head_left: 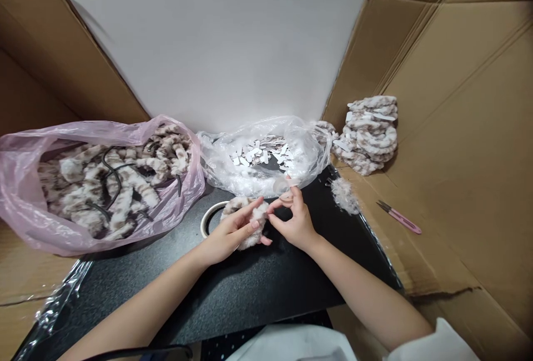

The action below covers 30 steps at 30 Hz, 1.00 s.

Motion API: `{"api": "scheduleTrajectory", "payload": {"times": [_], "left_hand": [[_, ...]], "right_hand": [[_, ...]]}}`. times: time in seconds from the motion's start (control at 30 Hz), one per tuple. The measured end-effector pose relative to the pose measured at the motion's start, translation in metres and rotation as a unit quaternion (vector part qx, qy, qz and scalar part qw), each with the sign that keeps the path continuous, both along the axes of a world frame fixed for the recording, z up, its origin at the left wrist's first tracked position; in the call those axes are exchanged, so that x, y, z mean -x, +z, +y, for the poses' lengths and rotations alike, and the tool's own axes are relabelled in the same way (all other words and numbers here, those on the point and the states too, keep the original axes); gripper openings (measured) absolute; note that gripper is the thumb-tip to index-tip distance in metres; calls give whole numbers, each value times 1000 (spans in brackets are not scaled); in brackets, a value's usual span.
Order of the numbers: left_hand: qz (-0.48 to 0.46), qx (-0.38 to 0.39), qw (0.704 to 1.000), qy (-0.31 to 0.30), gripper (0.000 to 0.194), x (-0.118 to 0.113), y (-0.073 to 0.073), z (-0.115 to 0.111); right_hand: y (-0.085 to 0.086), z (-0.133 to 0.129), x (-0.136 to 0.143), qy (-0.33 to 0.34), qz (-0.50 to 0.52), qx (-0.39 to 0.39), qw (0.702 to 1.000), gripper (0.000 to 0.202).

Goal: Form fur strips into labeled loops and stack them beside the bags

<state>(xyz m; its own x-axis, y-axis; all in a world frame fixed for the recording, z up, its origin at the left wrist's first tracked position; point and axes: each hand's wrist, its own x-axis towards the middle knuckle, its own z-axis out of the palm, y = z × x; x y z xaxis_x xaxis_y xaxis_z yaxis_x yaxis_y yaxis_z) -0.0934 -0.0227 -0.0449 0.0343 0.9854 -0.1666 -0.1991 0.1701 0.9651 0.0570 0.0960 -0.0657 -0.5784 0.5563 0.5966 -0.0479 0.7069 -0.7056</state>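
Note:
In the middle of the head view, a fluffy brown-and-white plush ring [259,212] is held in my left hand [231,231], with the thumb on top and fingers behind. My right hand [295,217] is at its right edge, thumb and index finger pinched together. A small translucent round thing [281,185], perhaps a clear tape roll, shows at the raised fingers of that hand. What lies between the pinched fingertips is too small to make out. Partly under the plush and my left hand is a cream-coloured ring [205,222], like a tape roll, on the dark tabletop [250,289].
A pink plastic bag [189,191] of plush pieces and dark cords lies left. Behind my hands, a clear bag [266,183] contains white tags. At right are stacked plush rings [372,133], a clump of clear scraps [345,195] and pink-handled snips [402,219]. Cardboard walls [466,116] flank the table.

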Motion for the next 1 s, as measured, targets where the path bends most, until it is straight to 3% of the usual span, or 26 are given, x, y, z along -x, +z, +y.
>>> {"api": "scheduleTrajectory", "payload": {"times": [0.3, 0.53, 0.8, 1.0], "left_hand": [[-5, -1, 1000, 1, 73, 0, 0, -1], [-13, 11, 1000, 3, 33, 0, -1, 1], [87, -21, 995, 37, 35, 0, -1, 4], [74, -9, 995, 62, 32, 0, 1, 4]], "right_hand": [[2, 1, -2, -12, -25, -10, 1000, 78], [1, 1, -1, -21, -28, -7, 999, 78], [2, 3, -2, -34, -29, -9, 999, 79], [4, 2, -3, -21, -27, -3, 999, 78]]}}
